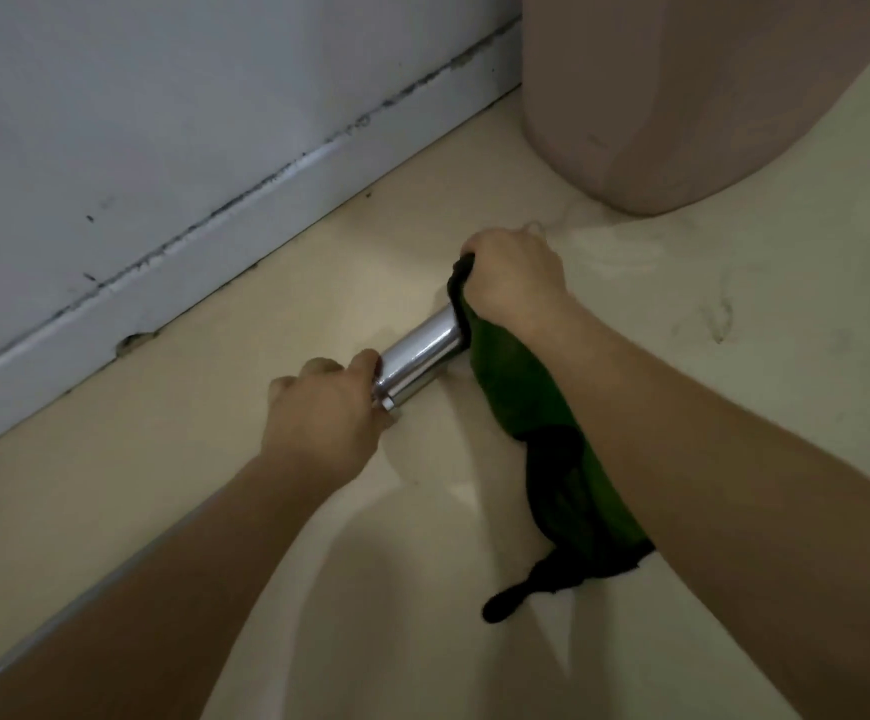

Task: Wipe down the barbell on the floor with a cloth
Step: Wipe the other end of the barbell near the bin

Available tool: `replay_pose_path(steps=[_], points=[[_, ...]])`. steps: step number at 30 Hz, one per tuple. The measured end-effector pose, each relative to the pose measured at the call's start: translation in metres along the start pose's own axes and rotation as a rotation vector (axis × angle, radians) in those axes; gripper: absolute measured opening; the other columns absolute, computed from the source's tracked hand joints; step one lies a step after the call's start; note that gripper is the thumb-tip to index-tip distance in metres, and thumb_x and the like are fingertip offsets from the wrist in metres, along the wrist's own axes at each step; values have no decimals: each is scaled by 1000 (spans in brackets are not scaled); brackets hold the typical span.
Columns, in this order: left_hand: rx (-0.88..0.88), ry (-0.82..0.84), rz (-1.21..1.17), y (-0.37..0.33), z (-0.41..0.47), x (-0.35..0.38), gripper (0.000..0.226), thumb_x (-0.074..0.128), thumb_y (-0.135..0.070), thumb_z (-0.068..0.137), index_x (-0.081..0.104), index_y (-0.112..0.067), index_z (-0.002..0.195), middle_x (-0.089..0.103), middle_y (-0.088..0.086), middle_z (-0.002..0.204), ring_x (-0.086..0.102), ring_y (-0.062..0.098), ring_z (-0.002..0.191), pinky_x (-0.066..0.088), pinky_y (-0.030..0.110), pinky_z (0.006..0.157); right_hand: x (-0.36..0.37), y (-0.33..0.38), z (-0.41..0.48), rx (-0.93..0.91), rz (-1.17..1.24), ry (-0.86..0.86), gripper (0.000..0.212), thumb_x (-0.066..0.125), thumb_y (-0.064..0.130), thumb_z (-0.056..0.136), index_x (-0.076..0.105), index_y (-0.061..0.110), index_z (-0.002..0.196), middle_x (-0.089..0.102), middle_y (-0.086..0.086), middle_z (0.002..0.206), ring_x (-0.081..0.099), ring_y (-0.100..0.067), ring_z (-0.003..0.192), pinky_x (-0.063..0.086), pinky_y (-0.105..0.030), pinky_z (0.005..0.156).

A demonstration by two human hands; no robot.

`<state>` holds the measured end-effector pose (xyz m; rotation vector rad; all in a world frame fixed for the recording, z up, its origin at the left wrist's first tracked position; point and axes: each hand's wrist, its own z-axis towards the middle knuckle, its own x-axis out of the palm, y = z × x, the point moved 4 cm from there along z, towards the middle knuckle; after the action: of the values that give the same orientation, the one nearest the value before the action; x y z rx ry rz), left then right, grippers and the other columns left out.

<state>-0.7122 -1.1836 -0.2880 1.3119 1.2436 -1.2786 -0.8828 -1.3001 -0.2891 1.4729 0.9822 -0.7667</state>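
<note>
The barbell (422, 350) shows as a shiny chrome sleeve lying on the pale floor, running from lower left to upper right. My left hand (323, 413) grips its near, thinner part; the bar continues below my left forearm as a thin grey line. My right hand (513, 275) is closed over the far end of the sleeve through a green and black cloth (516, 387). The cloth trails back along the underside of my right forearm and its dark tail rests on the floor.
A grey-white wall with a scuffed skirting board (225, 252) runs diagonally on the left. A large pinkish rounded container (656, 96) stands on the floor at the upper right, just beyond my right hand. Pale floor (760, 304) stretches to the right.
</note>
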Motion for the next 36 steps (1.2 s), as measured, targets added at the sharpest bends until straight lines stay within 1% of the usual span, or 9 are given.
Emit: replay_pose_path(steps=[5,10,13,17,21,26,29,33,36], points=[[-30,119,101,1,12,-8,36,53,-47,79,53,-27,109,56,-3,112,44,26,110,34,40,84,21,28,-37,-237,-50,-37,22,53,15,85,61,21,104,64,-1,100,41,-25,108,37,-38,78],[-73,14,-130,-5,-6,-5,27,54,-41,79,50,-26,101,58,-10,95,53,17,99,35,39,89,42,37,-88,-543,185,-58,30,57,16,86,64,20,115,69,2,106,47,-26,100,48,-43,75],[-37,-149,-213,-5,-23,-8,25,55,-38,85,56,-25,106,62,-8,84,60,21,88,40,37,84,25,-1,-69,-364,176,-155,30,57,20,88,65,24,117,67,-5,102,50,-22,100,47,-32,80],[26,-283,-255,-18,-35,-10,11,69,-26,70,69,-17,76,68,2,65,62,26,57,44,27,59,37,2,-114,-245,295,-305,33,63,5,84,67,15,115,70,-3,110,48,-19,92,43,-24,79],[-34,-235,-251,-26,-39,-10,12,65,-22,60,70,-18,70,69,1,63,58,24,50,32,23,55,51,4,-159,-256,388,-135,35,66,11,84,66,23,117,67,0,112,47,-6,93,42,-13,84],[-251,-188,-639,-25,-65,-20,23,59,-25,87,68,-24,109,68,-3,106,58,16,101,40,20,84,30,-9,-180,256,1020,173,22,70,11,82,72,27,97,73,5,91,68,-12,87,56,-34,83],[-308,-32,-978,-47,-106,-30,26,68,-32,82,59,-35,106,64,-14,95,60,0,84,47,14,70,7,6,-197,153,1176,419,26,63,2,84,72,18,103,74,-5,96,69,-23,91,56,-35,81],[-466,91,-1350,-24,-131,-47,16,70,-6,78,65,-19,86,69,7,69,63,12,59,47,21,50,-2,15,-201,137,1255,852,33,67,7,79,67,11,111,71,-15,103,68,-30,96,55,-38,84],[-442,-132,-1146,6,-107,-63,17,71,-6,78,69,-20,87,68,1,71,61,7,60,48,18,53,3,19,-181,13,977,684,28,69,20,82,68,19,110,72,-2,102,67,-18,97,54,-33,86]])
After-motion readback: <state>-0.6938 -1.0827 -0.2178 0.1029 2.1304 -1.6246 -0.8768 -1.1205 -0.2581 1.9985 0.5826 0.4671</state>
